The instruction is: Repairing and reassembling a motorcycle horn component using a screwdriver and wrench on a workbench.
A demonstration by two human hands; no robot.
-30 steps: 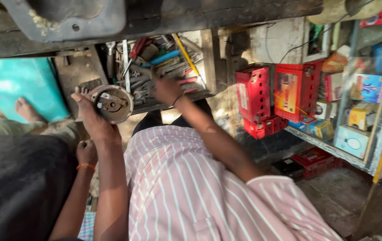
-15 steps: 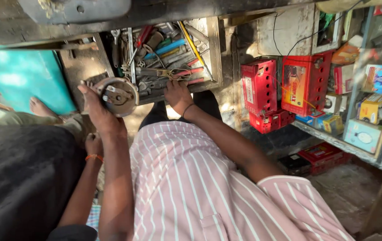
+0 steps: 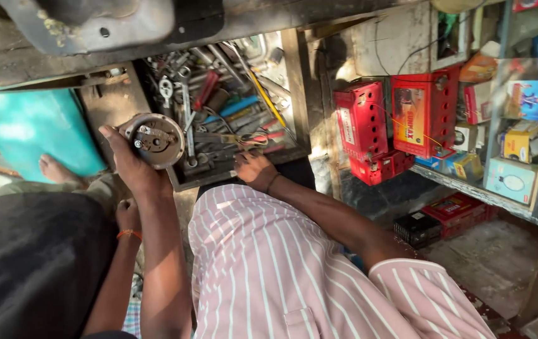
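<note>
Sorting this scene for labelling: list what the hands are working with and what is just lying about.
In hand:
left hand holding round metal part
right hand at tool tray

Lying about:
red batteries
shelf boxes
teal panel

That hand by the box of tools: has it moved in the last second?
Yes. The right hand drew back from among the tools to the near edge of the tool tray, holding nothing that shows. The left hand kept its grip on the round metal part.
</note>
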